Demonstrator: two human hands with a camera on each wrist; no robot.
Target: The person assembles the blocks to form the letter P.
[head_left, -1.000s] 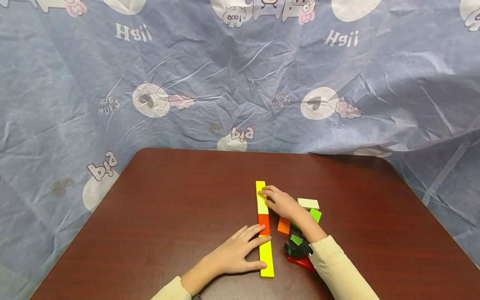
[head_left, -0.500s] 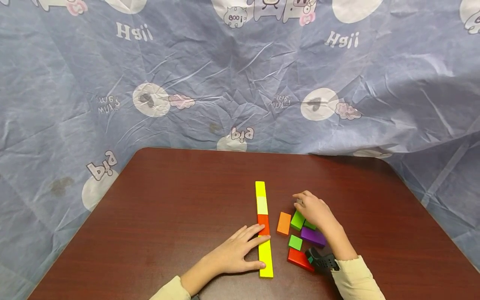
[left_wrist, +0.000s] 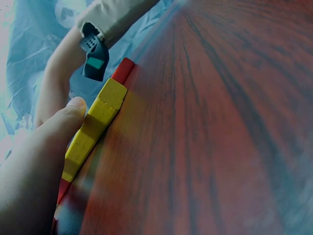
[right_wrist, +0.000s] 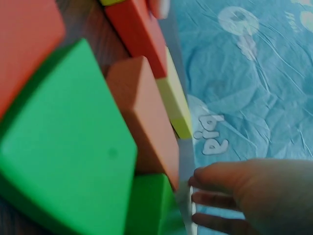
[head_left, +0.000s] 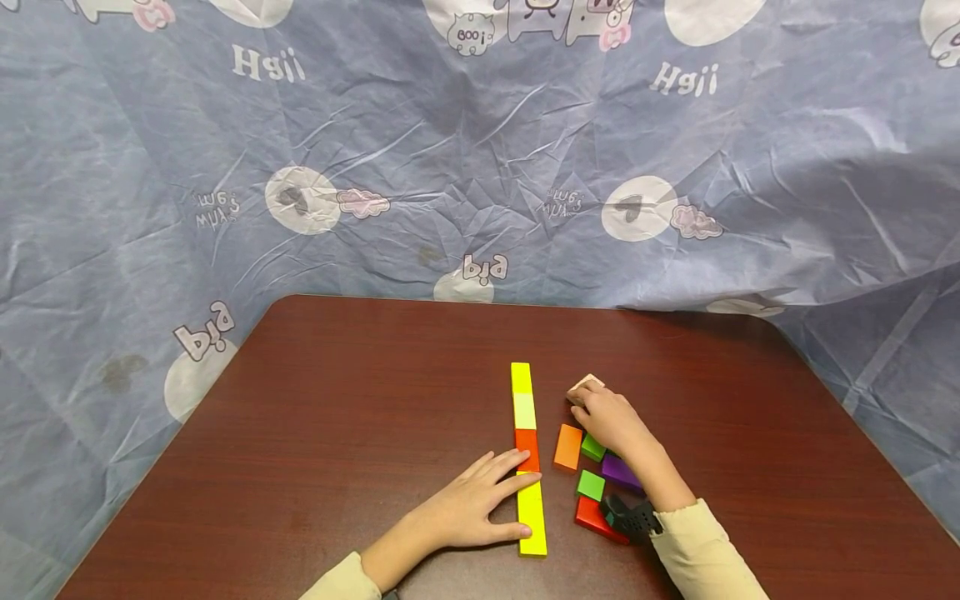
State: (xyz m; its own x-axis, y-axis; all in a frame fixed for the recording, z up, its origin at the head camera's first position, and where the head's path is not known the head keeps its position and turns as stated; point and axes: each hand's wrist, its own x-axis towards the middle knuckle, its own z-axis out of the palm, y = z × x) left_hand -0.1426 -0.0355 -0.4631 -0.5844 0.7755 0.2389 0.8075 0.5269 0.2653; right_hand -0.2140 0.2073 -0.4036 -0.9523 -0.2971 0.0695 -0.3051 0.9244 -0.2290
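Observation:
A straight row of flat blocks runs away from me in the head view: a yellow block [head_left: 532, 525] nearest, then a red-orange block [head_left: 527, 439], a pale yellow block [head_left: 524, 412] and a yellow block [head_left: 521, 377] at the far end. My left hand [head_left: 468, 507] rests along the near part, fingers extended, fingertips and thumb touching the red-orange and yellow blocks. In the left wrist view its thumb lies against the yellow block [left_wrist: 93, 129]. To the right of the row's far end, my right hand [head_left: 615, 423] pinches a cream-white block [head_left: 587, 383], partly hidden by the fingers.
Right of the row lie loose blocks: orange [head_left: 567, 447], green [head_left: 593, 447], a smaller green one [head_left: 591, 485], purple [head_left: 621, 472] and red [head_left: 596, 518]. My right forearm passes over some. The brown table [head_left: 360, 375] ends at a blue printed cloth [head_left: 480, 167].
My right hand left the row's far end, moved right to the loose blocks, then came back left with the cream-white block, which is now turned. The left hand and the row have stayed in place.

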